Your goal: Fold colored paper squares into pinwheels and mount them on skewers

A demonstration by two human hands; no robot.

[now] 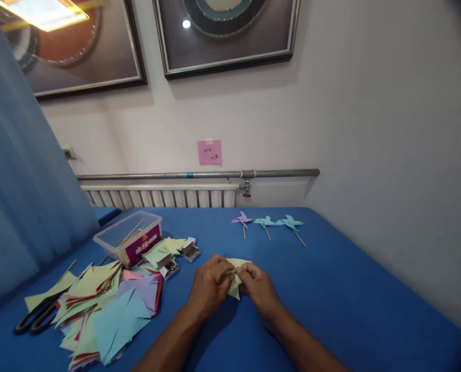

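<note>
Between my two hands is a pale yellow paper pinwheel (234, 290), partly folded, with its corners showing around my fingers. My left hand (212, 283) is closed on its left side, the fingers curled over the paper. From the right, my right hand (258, 289) pinches the paper near its middle with thumb and forefinger. Whether a pin or stick is under the fingers is hidden. Three finished pinwheels lie farther back: a purple pinwheel (243, 219), a light blue pinwheel (265, 222) and another light blue pinwheel (290, 222), each on a thin stick.
Stacks of cut coloured paper (122, 320) lie at the left with black-handled scissors (40, 314). Behind them stands a clear plastic box (127, 238) holding sticks. Two small boxes, an open box of pins (169, 267) and another small box (192, 252), sit on the blue table (350, 310).
</note>
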